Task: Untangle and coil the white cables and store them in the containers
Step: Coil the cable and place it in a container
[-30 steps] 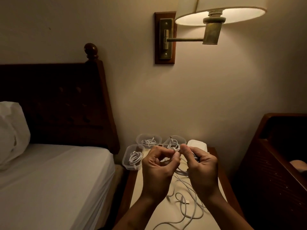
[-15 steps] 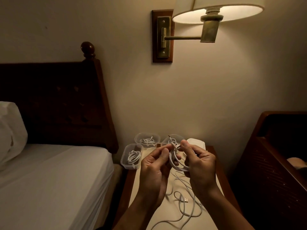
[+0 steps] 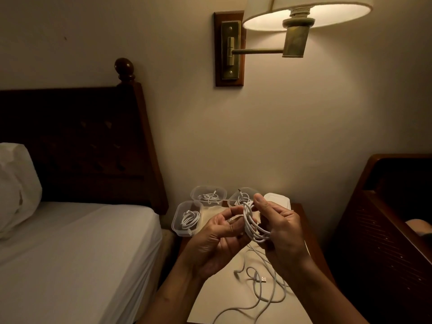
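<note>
White cable coils in three containers

Containers stand behind the cable on the nightstand.

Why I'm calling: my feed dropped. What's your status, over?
Right hand holds the white cable coil, left hand pinches it. Loose tail trails on the nightstand. Three containers hold coils. Nothing blocking.
</note>
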The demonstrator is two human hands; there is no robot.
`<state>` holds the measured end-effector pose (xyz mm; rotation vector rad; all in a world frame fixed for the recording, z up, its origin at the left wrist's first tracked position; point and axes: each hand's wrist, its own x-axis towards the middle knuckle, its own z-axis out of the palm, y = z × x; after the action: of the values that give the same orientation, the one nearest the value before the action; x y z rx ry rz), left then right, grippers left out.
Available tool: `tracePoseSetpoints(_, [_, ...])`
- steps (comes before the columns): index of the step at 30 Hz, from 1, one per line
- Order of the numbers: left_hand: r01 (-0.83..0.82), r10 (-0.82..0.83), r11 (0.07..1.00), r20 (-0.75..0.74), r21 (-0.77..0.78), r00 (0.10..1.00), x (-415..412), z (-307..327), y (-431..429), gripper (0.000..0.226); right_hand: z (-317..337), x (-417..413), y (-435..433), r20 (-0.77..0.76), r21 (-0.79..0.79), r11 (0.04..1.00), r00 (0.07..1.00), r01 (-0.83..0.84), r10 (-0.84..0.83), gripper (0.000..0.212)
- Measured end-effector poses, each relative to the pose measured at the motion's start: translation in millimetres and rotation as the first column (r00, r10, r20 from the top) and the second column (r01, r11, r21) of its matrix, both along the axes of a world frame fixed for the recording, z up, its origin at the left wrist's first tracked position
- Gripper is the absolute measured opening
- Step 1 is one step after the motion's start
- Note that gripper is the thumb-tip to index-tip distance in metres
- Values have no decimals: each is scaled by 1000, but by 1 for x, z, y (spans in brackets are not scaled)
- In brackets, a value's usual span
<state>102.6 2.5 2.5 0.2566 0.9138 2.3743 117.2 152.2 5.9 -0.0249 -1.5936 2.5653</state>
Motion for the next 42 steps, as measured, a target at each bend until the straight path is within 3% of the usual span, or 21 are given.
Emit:
tracePoseSetpoints(4, [55,-57,997,-35,-60,998,-3,-3,-1,63,1,0,2,2,16,999,1000,-29,29,33])
tracePoseSetpoints(7, [74,-74,997,-17,-19,997,-4,-9,0,69,1,0,3,-7,59,998,1000,-21,21,32])
tracePoseSetpoints(13, [108,-108,994,20,31,994,-2,-17,0,40,2,1,2,-26,95,994,998,52,-49,31])
tracePoseSetpoints(16, [70,-79,990,-77,-119,994,-2,-18,0,24,1,0,3,-46,117,991,997,60,-54,31])
tracePoseSetpoints(19, [-129,-44,900,-381,-416,924,-1,-14,-2,17,-2,0,8,-126,236,965,988,113,-85,28])
tracePoseSetpoints(20, [-248,-52,815,-493,-524,868,1,-11,-2,18,-2,1,10,-171,308,939,980,151,-102,26])
tracePoseSetpoints(22, [-507,-168,556,-686,-659,708,4,-9,-2,21,-2,0,13,-265,422,876,956,234,-128,20])
tracePoseSetpoints(23, [-612,-254,441,-745,-657,617,6,-7,-3,21,-2,-1,15,-307,463,845,943,269,-131,17])
tracePoseSetpoints(25, [-726,-364,323,-788,-607,496,7,-5,-10,20,-5,0,19,-354,543,784,928,302,-112,17])
tracePoseSetpoints(27, [-761,-401,276,-790,-587,464,3,-7,-20,21,-10,2,23,-386,644,696,920,316,-61,21])
tracePoseSetpoints(30, [-741,-413,236,-755,-629,509,-1,-11,-29,16,-16,1,28,-459,785,492,887,377,52,18])
tracePoseSetpoints(32, [-735,-417,237,-750,-635,513,-2,-9,-30,20,-20,-6,30,-437,844,403,890,354,132,27])
tracePoseSetpoints(35, [-763,-460,249,-766,-596,449,-3,-2,-32,25,-23,-8,37,-314,919,316,920,234,234,25])
tracePoseSetpoints(39, [-677,-467,321,-733,-662,495,-14,-3,-39,26,-19,-1,48,-88,984,174,935,28,344,27])
tracePoseSetpoints(42, [-681,-480,277,-712,-678,513,-19,-7,-44,25,-15,3,51,46,995,65,920,-78,390,31])
